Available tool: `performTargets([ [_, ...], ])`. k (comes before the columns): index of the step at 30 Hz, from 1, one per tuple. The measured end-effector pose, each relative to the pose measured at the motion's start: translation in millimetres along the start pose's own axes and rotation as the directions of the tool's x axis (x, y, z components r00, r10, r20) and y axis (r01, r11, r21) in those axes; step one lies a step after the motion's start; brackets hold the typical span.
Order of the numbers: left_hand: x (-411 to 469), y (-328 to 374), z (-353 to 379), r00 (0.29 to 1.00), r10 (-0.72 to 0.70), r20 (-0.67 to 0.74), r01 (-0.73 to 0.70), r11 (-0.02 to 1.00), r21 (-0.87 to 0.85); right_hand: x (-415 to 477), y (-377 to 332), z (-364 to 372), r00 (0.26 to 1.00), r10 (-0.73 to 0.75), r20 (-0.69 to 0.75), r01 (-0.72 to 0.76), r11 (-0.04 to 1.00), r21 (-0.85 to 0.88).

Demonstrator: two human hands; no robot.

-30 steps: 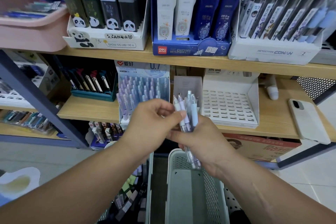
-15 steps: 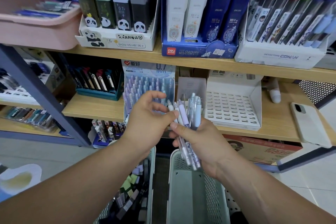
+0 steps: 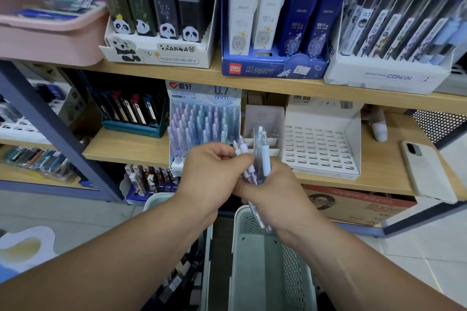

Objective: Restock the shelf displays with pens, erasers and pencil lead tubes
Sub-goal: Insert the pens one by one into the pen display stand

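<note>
My right hand grips a bundle of pastel pens, their caps pointing up and their tips hanging down past my palm. My left hand pinches the top of one pen at the left side of that bundle. Both hands hover in front of the middle shelf. Just behind them stands a display box marked 0.7 mm, filled with several purple and blue pens. To its right sits a white slotted display tray with nothing in its slots.
A pale green perforated basket stands below my hands. Pencil lead boxes line the top shelf: panda, blue and Conan displays. A phone lies at the shelf's right end. A pink bin sits top left.
My left hand's fingers have closed onto one pen at the bundle's left edge. The pens sit more tightly together in my right hand, and the view has shifted slightly.
</note>
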State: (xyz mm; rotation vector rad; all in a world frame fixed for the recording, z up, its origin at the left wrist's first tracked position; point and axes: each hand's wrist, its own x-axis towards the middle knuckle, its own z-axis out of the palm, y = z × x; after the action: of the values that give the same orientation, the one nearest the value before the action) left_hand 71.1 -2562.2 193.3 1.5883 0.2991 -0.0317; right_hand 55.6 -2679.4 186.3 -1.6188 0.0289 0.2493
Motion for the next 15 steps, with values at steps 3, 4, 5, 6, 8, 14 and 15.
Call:
performTargets([
  [3,-3,4,2,0.999,-0.014,-0.030,0.013,1.000,-0.020,0,1,0,1.000,0.011,0.017,-0.011,1.000,-0.018],
  [4,-4,6,3,0.999,-0.017,-0.032,0.016,0.999,-0.028,0,1,0,1.000,0.015,0.021,-0.014,1.000,-0.025],
  [5,-5,7,3,0.999,-0.021,-0.030,0.020,0.999,-0.033,0,1,0,1.000,0.022,0.023,-0.021,0.999,-0.028],
  [6,-6,8,3,0.999,-0.027,-0.022,0.026,0.999,-0.039,1,2,-1,0.999,0.031,0.027,-0.031,0.999,-0.025],
  [8,-8,10,3,0.999,-0.050,0.006,0.050,0.996,-0.068,1,1,-1,0.997,0.056,0.046,-0.056,0.998,0.001],
  [14,-10,9,5,1.000,-0.001,0.010,0.001,0.998,-0.068,1,-1,0,0.997,0.070,0.042,-0.071,0.997,0.010],
  [15,-10,8,6,1.000,0.000,0.004,0.001,0.997,-0.076,2,-1,0,0.997,0.062,0.036,-0.062,0.998,0.009],
])
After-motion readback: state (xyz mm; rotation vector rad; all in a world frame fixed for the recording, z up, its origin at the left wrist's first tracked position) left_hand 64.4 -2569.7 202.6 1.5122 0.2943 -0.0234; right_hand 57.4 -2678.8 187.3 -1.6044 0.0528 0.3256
